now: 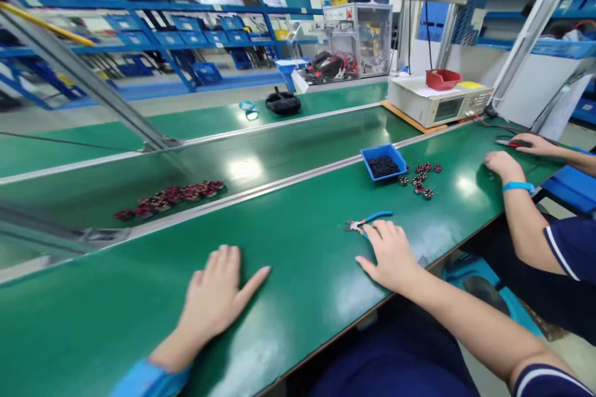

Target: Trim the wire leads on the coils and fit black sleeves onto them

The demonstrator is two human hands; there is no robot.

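My left hand [214,298] lies palm down on the green table [298,254], thumb spread wide, with nothing in it. To the right, my right hand [388,254] rests on the same surface with its fingers apart. Its fingertips are beside the blue-handled pliers [358,224], partly over the lower handle; whether they touch it I cannot tell. A blue tray [400,167] of small dark parts sits beyond the pliers. Several small red and black round parts [419,178] lie just right of the tray.
A row of red parts [172,196] lies on the sunken strip beyond the rail. At the right, a person's hands [505,167] are over the table, one at red-handled pliers [507,143]. An instrument [437,102] with a red bin [442,79] stands behind. A metal beam crosses overhead.
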